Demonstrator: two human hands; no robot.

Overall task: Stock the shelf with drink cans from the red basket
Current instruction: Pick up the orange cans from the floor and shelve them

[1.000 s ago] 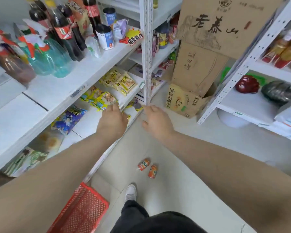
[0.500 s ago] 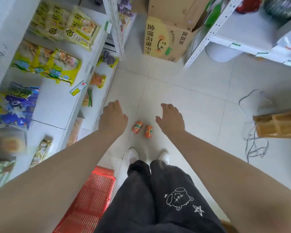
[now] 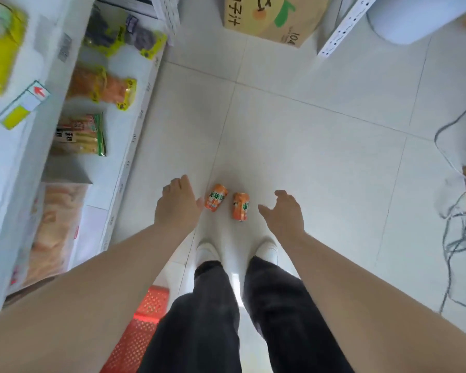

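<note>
- Here, two cans (image 3: 216, 197) (image 3: 240, 206) lie just ahead of the shoes (image 3: 267, 250).
- Left hand (image 3: 176, 204) and right hand (image 3: 284, 212) flank them, open, empty.
- Likely rigid, slick, prone to rolling; grip mid-body.

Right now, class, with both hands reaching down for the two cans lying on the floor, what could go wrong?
1. Both orange cans lie on their sides on smooth tile, so a nudge from the left hand or right hand may roll them away.
2. The loose cables on the floor could catch a foot.
</note>
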